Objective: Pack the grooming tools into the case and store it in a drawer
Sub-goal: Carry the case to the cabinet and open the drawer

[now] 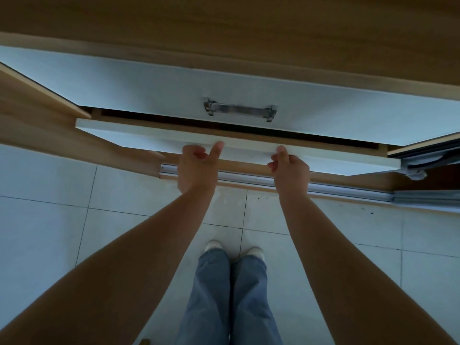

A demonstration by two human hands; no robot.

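The lower drawer's white front (139, 135) stands a little way out from the wooden cabinet, leaving a narrow dark gap (249, 129) behind it. My left hand (199, 168) is at the front's top edge, thumb stretched onto the edge and fingers curled into the palm. My right hand (290, 171) is about a hand's width further right in the same pose, thumb on the edge. The grooming case and tools are not visible; the drawer's inside is hidden in the dark gap.
Above is a shut white drawer (124, 85) with a metal handle (240, 110). A wooden top (224, 23) overhangs it. A metal sliding track (348, 191) runs along the cabinet base. My legs and shoes (234, 252) stand on pale floor tiles (49, 232).
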